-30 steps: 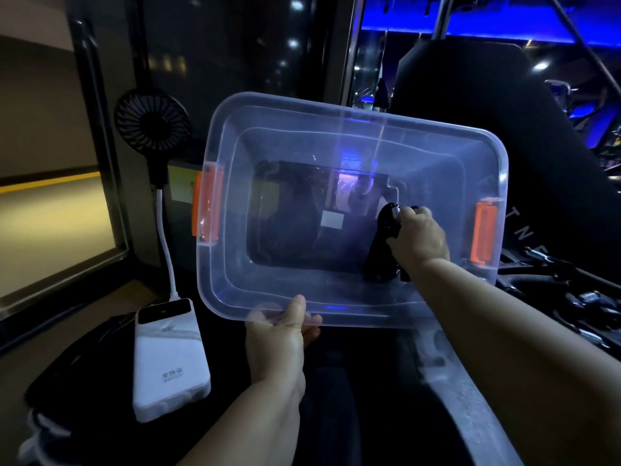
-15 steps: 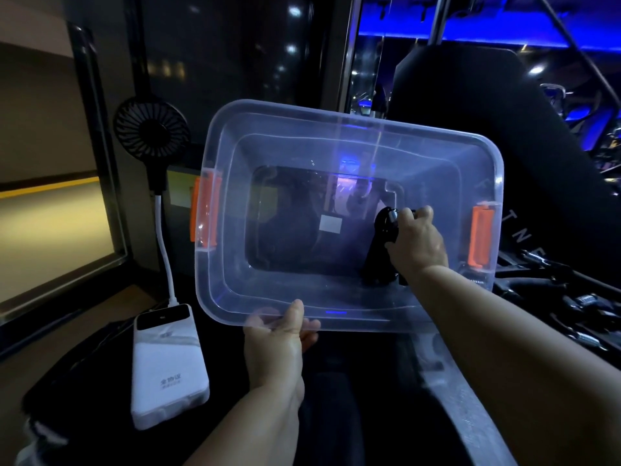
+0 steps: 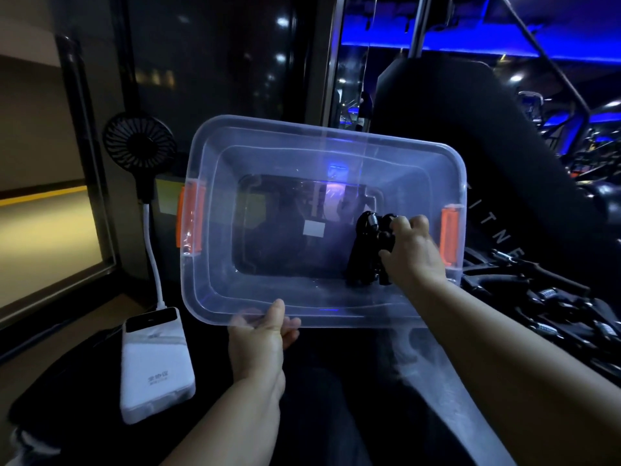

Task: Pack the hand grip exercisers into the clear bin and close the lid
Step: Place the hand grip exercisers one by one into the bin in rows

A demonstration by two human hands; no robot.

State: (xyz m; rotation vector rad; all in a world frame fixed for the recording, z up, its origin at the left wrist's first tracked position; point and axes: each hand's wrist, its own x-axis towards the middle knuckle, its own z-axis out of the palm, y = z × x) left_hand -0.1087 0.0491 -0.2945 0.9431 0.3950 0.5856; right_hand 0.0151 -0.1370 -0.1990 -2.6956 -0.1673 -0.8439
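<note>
Head view: dim room with blue light behind; the bin (image 3: 215, 264) is held up and tilted, its open mouth facing the camera.
Hold: left hand (image 3: 258, 338) grips the bin's near rim, thumb over the edge, fingers behind it.
Load: right hand (image 3: 411, 250) reaches inside at the bin's right end, fingers curled round black exercisers (image 3: 364, 253); a coil spring shows, the count does not.
Contact: I cannot tell whether that bundle touches the bin's floor.
Inside: nothing else shows but a white label (image 3: 313, 228) on the floor.
Catches: orange latches (image 3: 190, 223), one on each short side, lie against the walls.
Waiting: a pile (image 3: 554, 307) of more black grips with springs lies outside, just right of the bin.
Lid: not on the bin; a pale clear panel (image 3: 433, 361) under the right forearm may be it, but I am unsure.
Left side: power bank (image 3: 156, 364) with a fan (image 3: 139, 142) on a white stalk, outside the bin.
Done: little, by my reading; the first load is inside but not let go.
Left to do: release it, move the pile across, fit the lid, snap both latches.
</note>
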